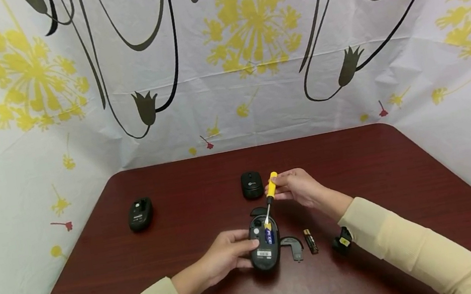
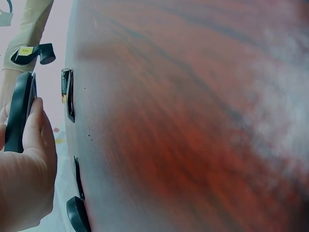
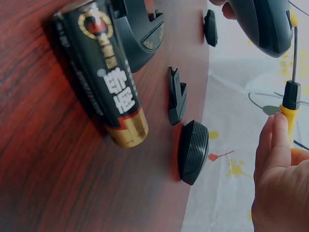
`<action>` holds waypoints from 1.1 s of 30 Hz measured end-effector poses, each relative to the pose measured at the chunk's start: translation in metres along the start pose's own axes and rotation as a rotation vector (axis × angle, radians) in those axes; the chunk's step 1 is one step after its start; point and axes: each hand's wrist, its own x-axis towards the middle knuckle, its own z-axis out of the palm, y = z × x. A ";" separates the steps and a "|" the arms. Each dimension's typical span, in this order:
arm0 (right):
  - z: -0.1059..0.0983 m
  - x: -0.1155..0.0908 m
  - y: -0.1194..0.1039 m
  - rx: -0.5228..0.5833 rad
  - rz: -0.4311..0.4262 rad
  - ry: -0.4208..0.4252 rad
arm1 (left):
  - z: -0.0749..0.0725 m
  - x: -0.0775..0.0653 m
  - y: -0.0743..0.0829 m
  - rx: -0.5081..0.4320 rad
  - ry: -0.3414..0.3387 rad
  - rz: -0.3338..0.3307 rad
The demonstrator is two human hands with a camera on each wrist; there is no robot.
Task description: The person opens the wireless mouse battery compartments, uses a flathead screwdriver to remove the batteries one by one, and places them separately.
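Observation:
My left hand [image 1: 224,256] grips a black computer mouse [image 1: 265,260] with its underside facing up, thumb across it. Inside its uncovered compartment lies a blue and yellow battery [image 1: 269,236]. With the fingers and thumb of my right hand [image 1: 300,187] I pinch the yellow handle of a screwdriver [image 1: 271,188]. Its shaft points down to the battery's upper end; whether the tip touches is too small to tell. A grey battery cover [image 1: 295,246] rests on the table beside the mouse, and a black and gold battery [image 1: 310,241] lies right of it.
Behind the held mouse are a curved black cover piece [image 1: 258,211] and a second mouse [image 1: 252,185], top up. Another mouse [image 1: 140,214] lies underside up at the table's left. The dark red table [image 1: 332,153] ends at a patterned cloth [image 1: 231,117].

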 end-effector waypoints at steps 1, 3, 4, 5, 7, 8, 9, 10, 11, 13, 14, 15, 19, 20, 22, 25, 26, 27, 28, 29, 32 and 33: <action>0.000 0.000 0.000 0.002 0.001 -0.001 | 0.000 0.000 0.000 0.000 0.001 0.000; -0.001 -0.001 -0.001 0.009 0.000 0.001 | 0.000 0.000 0.000 0.002 0.004 -0.001; -0.001 -0.002 -0.002 0.014 -0.001 0.003 | 0.000 0.000 0.000 0.002 0.005 -0.002; -0.001 -0.003 -0.003 0.019 -0.004 -0.001 | 0.000 0.000 0.000 0.001 0.006 -0.003; -0.002 -0.004 -0.004 0.028 -0.011 -0.008 | 0.000 0.000 0.000 0.000 0.005 -0.002; -0.002 -0.004 -0.005 0.035 -0.013 -0.010 | 0.000 0.000 0.000 -0.001 0.003 -0.002; -0.002 -0.005 -0.005 0.040 -0.015 -0.014 | 0.000 0.000 0.000 -0.003 0.001 -0.002; -0.002 -0.005 -0.006 0.045 -0.016 -0.017 | 0.000 0.000 0.000 -0.004 -0.001 -0.002; -0.002 -0.005 -0.006 0.047 -0.018 -0.018 | -0.001 0.000 0.000 -0.004 -0.003 -0.002; -0.002 -0.006 -0.007 0.051 -0.025 -0.019 | -0.001 0.000 0.001 -0.003 -0.004 -0.003; -0.002 -0.006 -0.008 0.053 -0.030 -0.018 | -0.001 0.000 0.001 -0.002 -0.003 -0.003; -0.002 -0.006 -0.009 0.052 -0.036 -0.017 | -0.001 0.000 0.001 0.000 -0.001 -0.003; -0.003 -0.009 -0.015 0.067 -0.074 -0.019 | -0.001 0.000 0.001 0.006 0.006 0.005; -0.004 -0.010 -0.017 0.073 -0.084 -0.019 | -0.001 0.000 0.001 0.006 0.006 0.008; -0.005 -0.012 -0.022 0.082 -0.107 -0.019 | -0.001 0.000 0.000 0.004 0.005 0.011; -0.010 -0.014 -0.030 0.089 -0.139 -0.011 | -0.001 0.000 0.000 0.000 0.001 0.018; -0.012 -0.015 -0.033 0.092 -0.148 -0.008 | -0.001 0.000 0.000 -0.001 0.001 0.019; -0.015 -0.016 -0.036 0.087 -0.157 -0.002 | -0.001 0.000 -0.001 -0.001 0.000 0.023; -0.018 -0.016 -0.038 0.083 -0.167 0.002 | -0.001 0.000 -0.001 -0.002 0.001 0.023; -0.020 -0.017 -0.041 0.080 -0.172 0.009 | -0.001 0.000 -0.001 -0.002 0.001 0.024; -0.031 -0.017 -0.046 0.059 -0.178 0.023 | -0.001 -0.001 0.000 -0.004 0.007 0.024; -0.035 -0.016 -0.048 0.050 -0.175 0.028 | -0.002 -0.001 0.000 -0.004 0.009 0.024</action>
